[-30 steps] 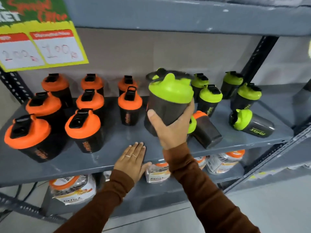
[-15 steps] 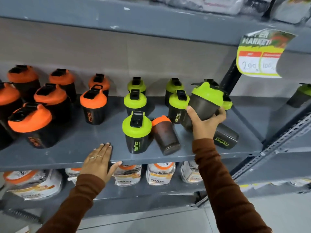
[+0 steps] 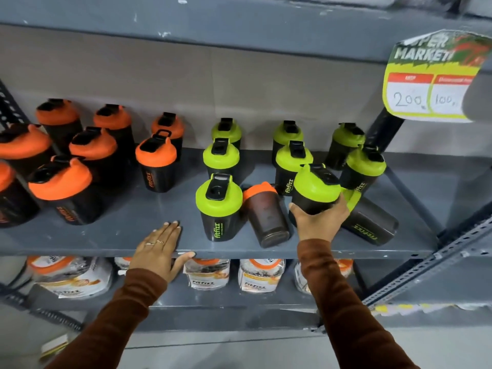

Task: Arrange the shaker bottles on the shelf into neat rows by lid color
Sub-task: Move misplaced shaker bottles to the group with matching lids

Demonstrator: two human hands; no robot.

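My right hand (image 3: pixel 319 222) grips a green-lidded shaker bottle (image 3: pixel 315 189) low over the grey shelf (image 3: pixel 119 235), at the front of the green group. Right of it a green-lidded bottle (image 3: pixel 370 222) lies on its side. Just left of it an orange-lidded bottle (image 3: pixel 266 214) lies tipped with its base toward me. A green-lidded bottle (image 3: pixel 218 206) stands upright at the front left of this group, with several more green ones upright behind. Orange-lidded bottles (image 3: pixel 155 161) stand in rows on the left. My left hand (image 3: pixel 159 246) rests flat on the shelf's front edge, fingers apart.
A price tag (image 3: pixel 431 78) hangs from the upper shelf at the right. A dark slanted upright (image 3: pixel 383 129) and a perforated grey rail (image 3: pixel 439 262) bound the shelf's right end. Packaged bottles (image 3: pixel 207 272) lie on the shelf below.
My right hand has lowered the green-lidded bottle toward the shelf, beside the tipped orange one. Earlier the view swung right along the shelf. My left hand stays on the edge.
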